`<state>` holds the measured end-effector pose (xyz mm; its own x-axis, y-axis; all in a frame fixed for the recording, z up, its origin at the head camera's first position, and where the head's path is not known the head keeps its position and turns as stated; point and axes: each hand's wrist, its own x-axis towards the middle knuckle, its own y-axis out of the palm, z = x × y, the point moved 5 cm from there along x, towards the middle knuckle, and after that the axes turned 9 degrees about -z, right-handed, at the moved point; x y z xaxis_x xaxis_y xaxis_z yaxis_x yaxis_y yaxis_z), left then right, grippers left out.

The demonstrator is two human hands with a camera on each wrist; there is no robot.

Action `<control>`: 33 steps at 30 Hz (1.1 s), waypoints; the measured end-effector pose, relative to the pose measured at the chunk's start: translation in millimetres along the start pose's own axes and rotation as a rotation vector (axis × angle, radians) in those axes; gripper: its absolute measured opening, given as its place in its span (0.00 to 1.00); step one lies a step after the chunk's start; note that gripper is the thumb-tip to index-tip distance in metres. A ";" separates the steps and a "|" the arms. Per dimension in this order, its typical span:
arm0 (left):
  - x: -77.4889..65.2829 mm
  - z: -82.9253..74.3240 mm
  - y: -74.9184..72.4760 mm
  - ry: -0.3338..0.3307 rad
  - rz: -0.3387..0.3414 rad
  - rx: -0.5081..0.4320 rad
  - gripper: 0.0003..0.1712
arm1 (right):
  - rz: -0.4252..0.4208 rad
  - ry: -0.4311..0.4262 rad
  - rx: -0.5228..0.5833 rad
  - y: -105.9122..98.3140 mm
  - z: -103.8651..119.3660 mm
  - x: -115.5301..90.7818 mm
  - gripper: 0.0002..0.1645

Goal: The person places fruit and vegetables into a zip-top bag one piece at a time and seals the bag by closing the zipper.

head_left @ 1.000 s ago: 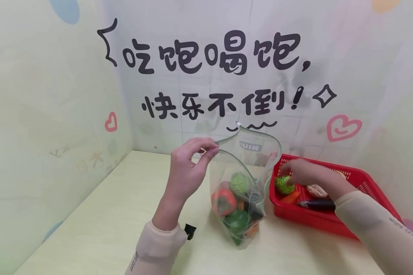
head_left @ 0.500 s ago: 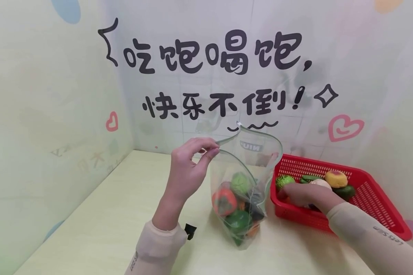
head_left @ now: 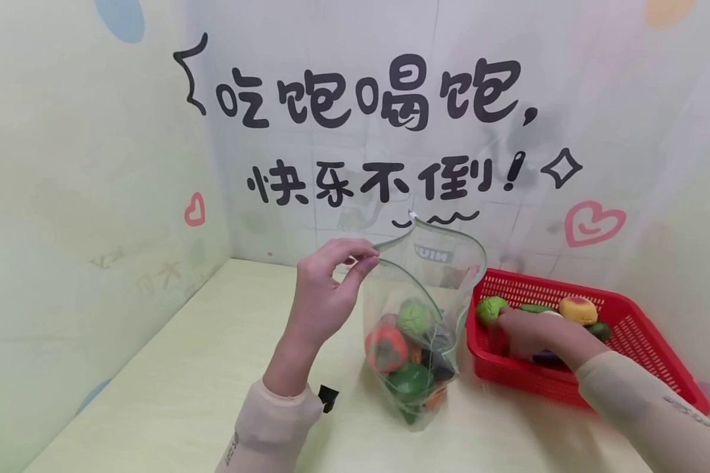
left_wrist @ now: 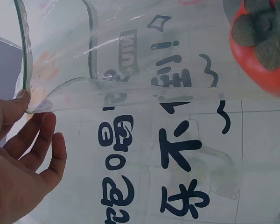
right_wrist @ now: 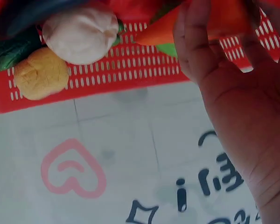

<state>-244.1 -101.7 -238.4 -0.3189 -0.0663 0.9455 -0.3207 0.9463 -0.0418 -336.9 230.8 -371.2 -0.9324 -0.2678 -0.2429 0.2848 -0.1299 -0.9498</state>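
My left hand (head_left: 329, 279) pinches the rim of a clear zip bag (head_left: 384, 282) with green edging between thumb and fingers. The bag stands with its mouth spread. Inside it are a red-orange persimmon (head_left: 386, 348), a cabbage (head_left: 414, 316), a green pepper (head_left: 409, 382) and dark pieces. My right hand (head_left: 529, 332) reaches down into the red basket (head_left: 651, 345). In the right wrist view its fingers and thumb lie round an orange carrot (right_wrist: 156, 31), whose tapered tip sticks out past the fingers. The head view mostly hides the carrot behind the hand.
A green cabbage (head_left: 490, 310) sits in the basket's left corner. Also in there are a yellow lumpy piece (head_left: 578, 310), a dark green one (head_left: 599, 330), a whitish bulb (right_wrist: 81, 32) and an eggplant (right_wrist: 32, 11). A lettered wall (head_left: 331, 131) rises behind the table (head_left: 201, 368).
My right hand has come down from above the basket's left end, among the vegetables, and its fingers have closed round the carrot. My left hand and the bag stay nearly in place.
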 end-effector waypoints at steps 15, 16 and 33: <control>1.3 -4.1 1.6 0.029 -0.002 0.005 0.04 | -0.934 -0.281 0.279 -159.4 102.4 -119.6 0.23; 1.4 -4.0 1.8 0.029 -0.003 0.004 0.04 | -0.968 -0.326 0.274 -164.2 114.5 -128.2 0.24; 2.7 0.7 -6.6 0.017 0.010 0.007 0.04 | -1.088 -0.655 0.101 -172.9 193.4 -160.5 0.24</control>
<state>-243.5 -108.4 -235.8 -0.3069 -0.0516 0.9504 -0.3242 0.9445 -0.0534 -193.4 111.6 -129.8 -0.4190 -0.3935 0.8183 -0.5120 -0.6419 -0.5708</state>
